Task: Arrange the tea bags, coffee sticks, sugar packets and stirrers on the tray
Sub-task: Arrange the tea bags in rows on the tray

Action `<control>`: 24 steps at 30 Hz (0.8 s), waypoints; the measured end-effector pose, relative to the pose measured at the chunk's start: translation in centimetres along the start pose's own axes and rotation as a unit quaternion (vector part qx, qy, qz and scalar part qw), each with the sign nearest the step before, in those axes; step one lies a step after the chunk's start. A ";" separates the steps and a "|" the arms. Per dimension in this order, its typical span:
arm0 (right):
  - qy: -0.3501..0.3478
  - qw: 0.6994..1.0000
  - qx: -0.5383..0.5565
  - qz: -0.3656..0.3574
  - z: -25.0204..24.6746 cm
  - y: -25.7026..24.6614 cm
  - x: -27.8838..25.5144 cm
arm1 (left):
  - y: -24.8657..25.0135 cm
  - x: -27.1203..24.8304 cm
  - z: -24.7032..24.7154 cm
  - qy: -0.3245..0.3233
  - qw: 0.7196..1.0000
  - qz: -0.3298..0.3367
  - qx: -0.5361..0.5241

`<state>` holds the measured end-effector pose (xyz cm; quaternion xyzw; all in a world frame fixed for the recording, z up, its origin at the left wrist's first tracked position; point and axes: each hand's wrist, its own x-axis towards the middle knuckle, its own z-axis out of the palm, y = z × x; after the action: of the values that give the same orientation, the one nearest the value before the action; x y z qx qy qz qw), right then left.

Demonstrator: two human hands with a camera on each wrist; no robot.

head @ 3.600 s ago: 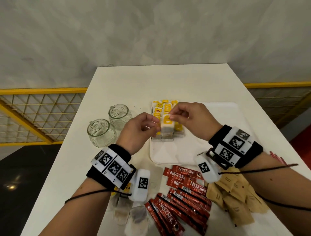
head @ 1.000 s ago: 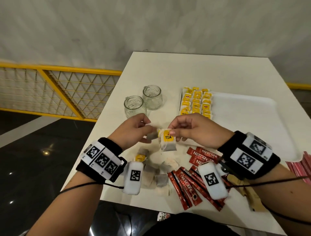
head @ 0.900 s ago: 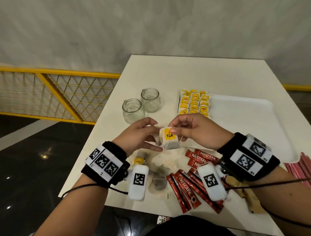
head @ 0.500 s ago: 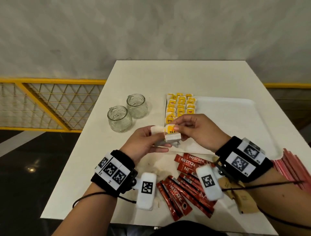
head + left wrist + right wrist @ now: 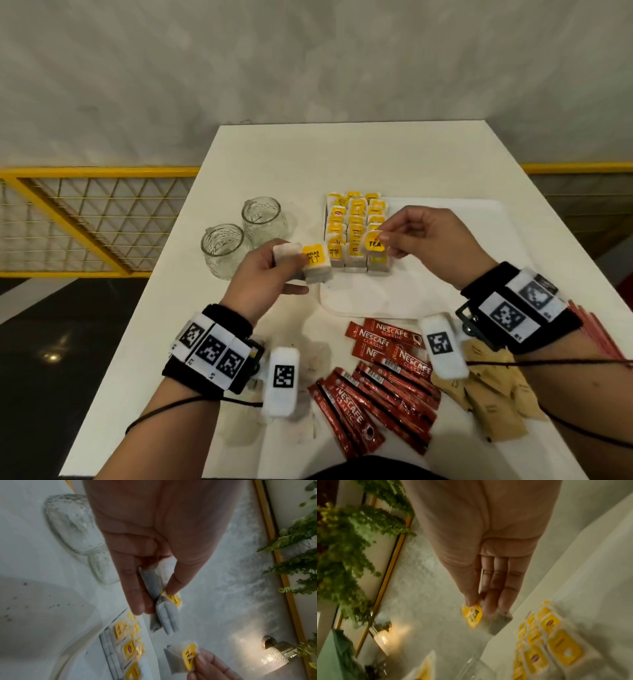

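My left grip (image 5: 270, 270) holds a small stack of tea bags (image 5: 317, 262) between thumb and fingers, just left of the white tray (image 5: 445, 294) at mid-frame in the head view. My right grip (image 5: 421, 236) pinches a single tea bag (image 5: 375, 245) by its yellow "TEA" tag, above the near end of the rows of tea bags (image 5: 356, 229) already laid in the tray's upper left corner.

The left wrist view shows what the head view hides: the held stack (image 5: 164, 609) is several grey bags pressed flat together, with my thumb on a yellow tag, and the right hand's bag (image 5: 183, 657) sits at the bottom of that frame. The right wrist view is blurred, but my thumb and fingers (image 5: 494, 588) are closed on the yellow tag (image 5: 472, 615).

Only the head view shows the lower desk (image 5: 342, 154): red coffee sticks (image 5: 380, 377) fanned at lower centre, brown sugar packets (image 5: 493, 401) at lower right, loose tea bags (image 5: 301, 407) near my left wrist, and red stirrers (image 5: 596, 332) at the right edge. Two glass jars (image 5: 243, 236) stand left of the tray. The desk is white; behind it are a grey mottled wall and a yellow mesh railing (image 5: 85, 219). The wrist views add green foliage (image 5: 296, 534) and a lit lamp (image 5: 272, 657).
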<state>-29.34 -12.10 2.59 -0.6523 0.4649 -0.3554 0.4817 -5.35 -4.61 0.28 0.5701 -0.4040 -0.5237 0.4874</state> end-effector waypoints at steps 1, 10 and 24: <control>0.000 1.000 -0.023 -0.002 -0.3 0.2 0.5 | 0.1 0.2 -0.3 0.017 1.000 0.007 -0.006; -0.171 0.959 -0.226 0.022 4.0 2.4 1.6 | -0.3 1.2 -1.2 0.054 0.998 0.020 -0.002; -0.045 0.961 -0.265 0.065 6.4 4.0 4.4 | -1.3 1.4 -2.0 0.072 0.997 0.015 0.010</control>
<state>-23.15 -14.79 -3.01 -0.7406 0.5614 -0.1577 0.3340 -3.24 -5.47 -1.35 0.6049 -0.3815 -0.4696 0.5177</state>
